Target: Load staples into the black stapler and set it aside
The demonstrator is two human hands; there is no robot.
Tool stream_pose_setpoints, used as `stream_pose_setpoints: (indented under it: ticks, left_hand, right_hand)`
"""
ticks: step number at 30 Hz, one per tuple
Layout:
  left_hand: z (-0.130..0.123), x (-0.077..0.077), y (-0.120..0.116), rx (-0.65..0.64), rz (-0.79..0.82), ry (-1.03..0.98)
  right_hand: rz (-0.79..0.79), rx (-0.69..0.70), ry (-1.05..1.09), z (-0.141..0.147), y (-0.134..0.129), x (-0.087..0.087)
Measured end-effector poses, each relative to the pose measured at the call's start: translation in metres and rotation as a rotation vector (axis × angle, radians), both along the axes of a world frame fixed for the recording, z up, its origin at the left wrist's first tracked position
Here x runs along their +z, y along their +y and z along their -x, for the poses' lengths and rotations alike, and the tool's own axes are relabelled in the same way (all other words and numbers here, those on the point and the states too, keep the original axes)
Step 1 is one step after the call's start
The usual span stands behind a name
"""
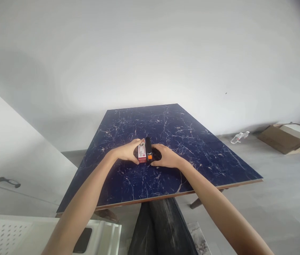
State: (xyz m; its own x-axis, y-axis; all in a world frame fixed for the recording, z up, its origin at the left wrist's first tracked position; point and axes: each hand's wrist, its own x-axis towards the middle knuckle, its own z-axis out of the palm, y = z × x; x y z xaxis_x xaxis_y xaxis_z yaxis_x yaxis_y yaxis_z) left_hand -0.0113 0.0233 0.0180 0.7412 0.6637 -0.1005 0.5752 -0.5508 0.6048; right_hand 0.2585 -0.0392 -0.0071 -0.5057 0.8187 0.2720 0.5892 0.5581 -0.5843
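Head cam: L grip (125, 151) is clamping red-white box (141, 154); R grip (166, 156) is clamping blk item (148, 144) w/ orange tab (150, 157); both items are sitting side by side nr mid bench (200, 164); opposed grips are prob. bracing pair for stability

Print on red-and-white box (141, 153) illegible

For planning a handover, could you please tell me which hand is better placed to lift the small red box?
Probably the left hand: it is beside the small red box, whereas the black-and-orange item lies between that box and the right hand.
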Motion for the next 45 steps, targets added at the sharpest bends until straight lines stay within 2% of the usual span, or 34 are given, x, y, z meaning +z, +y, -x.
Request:
stream_pose_setpoints:
  ticks: [6, 9, 12, 14, 16, 19, 23, 25, 27, 29, 31, 33, 36, 38, 40, 42, 44, 45]
  left_hand:
    - [-0.002, -0.003, -0.006, 0.02, -0.003, 0.019]
    - [-0.006, -0.002, -0.011, 0.025, 0.007, -0.031]
    - [-0.019, -0.007, -0.011, 0.035, -0.002, -0.109]
    - [-0.037, -0.013, -0.003, 0.027, -0.026, -0.15]
    - [-0.065, -0.019, 0.012, 0.011, -0.059, -0.172]
    - [-0.128, -0.024, 0.041, -0.032, -0.095, -0.162]
    - [-0.227, -0.024, 0.078, -0.102, -0.113, -0.19]
    - [-0.269, -0.023, 0.093, -0.114, -0.117, -0.181]
    - [-0.298, -0.023, 0.104, -0.132, -0.117, -0.151]
    - [-0.31, -0.024, 0.109, -0.13, -0.11, -0.094]
    - [-0.305, -0.026, 0.108, -0.061, -0.101, -0.032]
    - [-0.285, -0.03, 0.1, 0.053, -0.125, -0.021]
    - [-0.228, -0.037, 0.077, 0.175, -0.288, -0.115]
    - [-0.179, -0.04, 0.061, 0.248, -0.447, -0.141]
    - [-0.129, -0.042, 0.046, 0.339, -0.547, -0.104]
    - [-0.085, -0.043, 0.035, 0.449, -0.578, -0.068]
    - [-0.053, -0.043, 0.027, 0.451, -0.554, -0.003]
    - [-0.043, -0.044, 0.024, 0.452, -0.523, 0.043]
  right_hand:
    - [-0.052, -0.028, -0.037, 0.003, -0.002, -0.003]
    - [-0.072, -0.056, -0.042, 0.002, -0.004, -0.006]
    - [-0.085, -0.076, -0.049, -0.007, -0.006, -0.003]
    - [-0.086, -0.091, -0.07, -0.022, -0.006, 0.001]
    - [-0.084, -0.13, -0.096, -0.043, -0.003, 0.005]
    - [-0.083, -0.243, -0.126, -0.087, 0.007, 0.004]
    - [-0.104, -0.502, -0.132, -0.149, 0.026, -0.008]
    - [-0.105, -0.651, -0.121, -0.172, 0.036, -0.017]
    - [-0.104, -0.76, -0.11, -0.186, 0.044, -0.025]
    - [-0.112, -0.816, -0.106, -0.194, 0.05, -0.031]
    - [-0.126, -0.846, -0.089, -0.197, 0.05, -0.035]
    - [-0.166, -0.91, -0.03, -0.198, 0.046, -0.035]
    - [-0.296, -1.045, 0.096, -0.19, 0.032, -0.028]
    - [-0.383, -1.035, 0.133, -0.172, 0.024, -0.021]
    - [-0.423, -0.871, 0.104, -0.143, 0.022, -0.014]
    - [-0.397, -0.595, 0.003, -0.104, 0.028, -0.008]
    - [-0.316, -0.337, -0.136, -0.063, 0.04, -0.005]
    - [-0.274, -0.295, -0.182, -0.043, 0.047, -0.005]
